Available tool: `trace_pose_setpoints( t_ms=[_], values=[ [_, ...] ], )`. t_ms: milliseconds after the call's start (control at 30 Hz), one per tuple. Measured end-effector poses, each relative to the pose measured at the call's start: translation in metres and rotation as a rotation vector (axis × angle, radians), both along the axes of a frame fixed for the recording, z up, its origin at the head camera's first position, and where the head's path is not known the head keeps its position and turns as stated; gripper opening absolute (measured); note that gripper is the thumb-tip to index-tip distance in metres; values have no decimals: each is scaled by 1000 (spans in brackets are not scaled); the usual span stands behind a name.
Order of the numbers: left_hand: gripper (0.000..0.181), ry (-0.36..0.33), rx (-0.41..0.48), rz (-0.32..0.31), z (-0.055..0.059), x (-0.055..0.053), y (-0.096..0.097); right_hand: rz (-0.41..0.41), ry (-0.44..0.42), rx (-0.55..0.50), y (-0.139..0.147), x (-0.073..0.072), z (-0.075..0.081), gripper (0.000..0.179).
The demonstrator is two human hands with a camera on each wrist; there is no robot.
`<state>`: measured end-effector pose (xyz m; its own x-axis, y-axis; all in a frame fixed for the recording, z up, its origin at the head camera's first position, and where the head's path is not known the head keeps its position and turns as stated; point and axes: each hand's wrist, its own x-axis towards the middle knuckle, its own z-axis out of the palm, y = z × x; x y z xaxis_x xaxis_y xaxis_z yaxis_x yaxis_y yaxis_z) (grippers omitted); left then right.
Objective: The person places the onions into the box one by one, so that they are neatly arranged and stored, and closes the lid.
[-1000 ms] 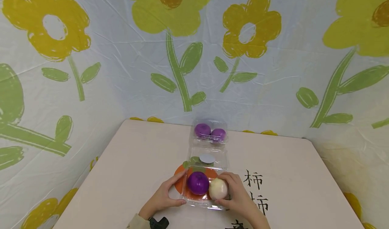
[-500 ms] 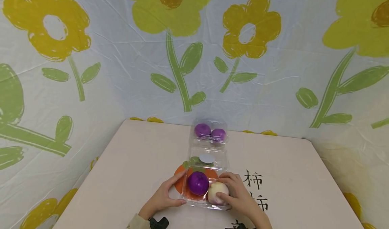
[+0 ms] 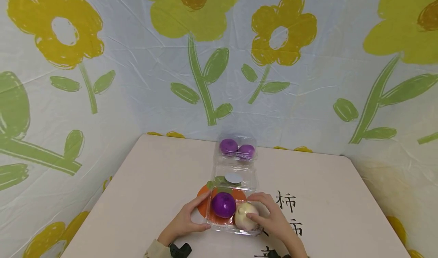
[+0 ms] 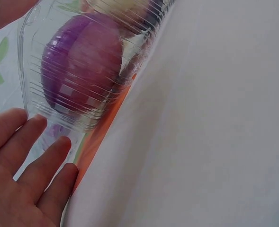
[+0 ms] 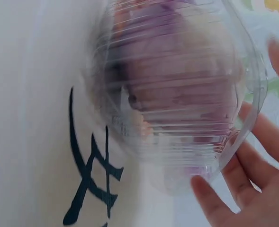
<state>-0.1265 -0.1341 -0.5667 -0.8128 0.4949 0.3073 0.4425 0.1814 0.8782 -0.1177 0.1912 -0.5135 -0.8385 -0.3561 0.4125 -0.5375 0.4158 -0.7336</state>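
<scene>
An unlatched clear plastic clamshell box (image 3: 219, 227) lies on the table with its lid (image 3: 251, 174) folded back. It holds a glossy purple fruit-like ball (image 3: 224, 204) at left and a pale round onion-like ball (image 3: 245, 217) with a small knob at right. My left hand (image 3: 184, 220) holds the box's left end, thumb at the front corner and fingertips (image 4: 63, 146) at the rim. At the right end is my right hand (image 3: 273, 220), its thumb over the pale ball and its other fingers spread along the rim, as the right wrist view shows. The far side of the pale ball is partly hidden.
Behind the lid stands another clear box (image 3: 236, 137) with two purple balls (image 3: 228, 146) in it. An orange persimmon picture (image 3: 202, 201) and black characters (image 3: 285, 201) mark the tabletop (image 3: 164, 166). Flower-patterned cloth (image 3: 137, 79) surrounds the table's back and sides.
The pale ball has turned, bringing its knob toward the front. My right thumb has shifted higher on the ball, and the fingers stand farther off it. My left hand stays at the box.
</scene>
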Motion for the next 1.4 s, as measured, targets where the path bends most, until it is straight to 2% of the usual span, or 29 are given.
trace_pose_setpoints(
  t_ms=[100, 200, 300, 400, 533, 667, 800, 900, 967, 1033, 1200, 1400],
  values=[
    [91, 1, 8, -3, 0, 0, 1, -55, -59, -148, 1, -5, 0, 28],
    [91, 0, 12, -3, -1, 0, 1, -160, -152, -307, 2, -12, -3, 26],
    [92, -13, 8, -1, -2, 1, 1, -284, -265, -446, 2, -16, -7, 30],
    [93, -9, 13, -1, -3, 1, 0, -329, -347, -542, 3, -19, -13, 37],
    [93, 35, 17, -7, -5, 1, 0, -272, -417, -600, 4, -19, -21, 50],
    [94, 55, 9, 3, -1, 3, 1, -119, -469, -612, 3, -19, -28, 68],
    [91, 55, 20, 3, 13, 8, 1, -13, -515, -591, 2, -21, -36, 84],
    [89, 62, 22, -4, 26, 11, 2, -5, -529, -570, 1, -22, -39, 91],
    [88, 58, 19, 0, 31, 12, 2, 9, -529, -568, 1, -22, -39, 91],
    [89, 63, 17, 1, 26, 11, 1, 12, -526, -570, 1, -21, -40, 91],
    [89, 65, 25, -2, 3, 3, -1, 6, -545, -560, 1, -21, -43, 91],
    [84, 81, 72, -13, -5, -4, -2, 17, -530, -567, 2, -18, -44, 88]
  ],
)
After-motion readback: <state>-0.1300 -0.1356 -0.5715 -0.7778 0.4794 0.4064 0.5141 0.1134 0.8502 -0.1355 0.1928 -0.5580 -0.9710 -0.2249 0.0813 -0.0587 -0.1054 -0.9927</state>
